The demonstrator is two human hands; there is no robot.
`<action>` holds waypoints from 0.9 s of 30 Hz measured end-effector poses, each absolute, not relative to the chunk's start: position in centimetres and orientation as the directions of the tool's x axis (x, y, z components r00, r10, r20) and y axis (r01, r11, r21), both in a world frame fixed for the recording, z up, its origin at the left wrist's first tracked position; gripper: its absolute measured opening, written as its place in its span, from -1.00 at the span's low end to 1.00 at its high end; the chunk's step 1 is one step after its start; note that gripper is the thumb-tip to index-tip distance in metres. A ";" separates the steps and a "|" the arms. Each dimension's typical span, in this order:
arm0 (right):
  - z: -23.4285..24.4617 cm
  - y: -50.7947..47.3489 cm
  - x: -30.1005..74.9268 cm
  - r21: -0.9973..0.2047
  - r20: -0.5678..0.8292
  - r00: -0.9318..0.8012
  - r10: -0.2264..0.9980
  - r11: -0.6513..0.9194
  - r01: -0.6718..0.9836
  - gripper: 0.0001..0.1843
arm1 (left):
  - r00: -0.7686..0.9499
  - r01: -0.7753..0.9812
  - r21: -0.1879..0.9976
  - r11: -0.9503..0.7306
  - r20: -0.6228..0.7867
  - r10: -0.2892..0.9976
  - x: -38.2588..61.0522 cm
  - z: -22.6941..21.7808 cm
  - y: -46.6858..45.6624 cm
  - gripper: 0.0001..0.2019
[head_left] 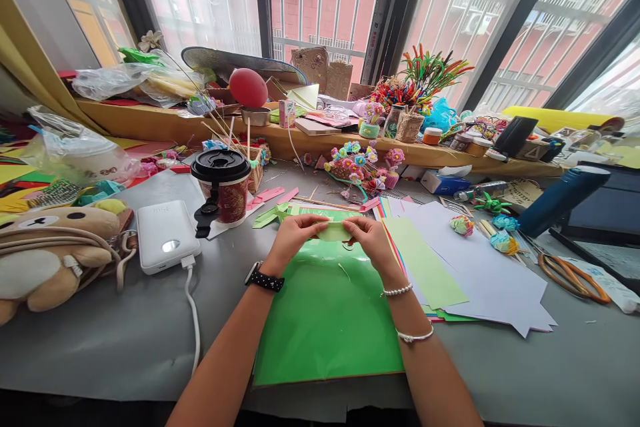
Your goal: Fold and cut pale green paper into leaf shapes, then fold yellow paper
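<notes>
My left hand [294, 232] and my right hand [369, 237] meet over the middle of the table, both pinched on a small light green strip of paper [334, 232] held between them. The strip hangs just above a big glossy green sheet [325, 320] lying flat on the grey table [100, 340]. A black watch sits on my left wrist, and bead and silver bracelets circle my right wrist. Loose green and pink paper strips [273, 203] lie just beyond my hands.
A lidded paper cup [223, 188] and a white power bank [165, 235] with a cable stand to the left, beside a plush bear bag [45, 255]. White and coloured sheets [475, 267], scissors [573, 275] and a blue bottle [563, 200] lie right. Paper flowers [357, 167] crowd the sill.
</notes>
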State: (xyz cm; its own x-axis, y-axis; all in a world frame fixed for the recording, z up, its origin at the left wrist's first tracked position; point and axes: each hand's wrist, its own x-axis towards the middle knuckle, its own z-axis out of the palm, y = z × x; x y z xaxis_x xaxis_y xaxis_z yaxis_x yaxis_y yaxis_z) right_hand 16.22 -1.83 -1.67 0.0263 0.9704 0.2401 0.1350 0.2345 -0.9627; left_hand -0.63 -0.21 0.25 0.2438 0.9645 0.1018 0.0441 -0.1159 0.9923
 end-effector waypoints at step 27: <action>-1.1 -2.2 15.7 -0.958 0.262 0.041 0.964 0.255 0.128 -0.70 | 0.254 0.175 0.959 -0.225 0.177 0.951 -0.5 -0.1 0.0 -0.74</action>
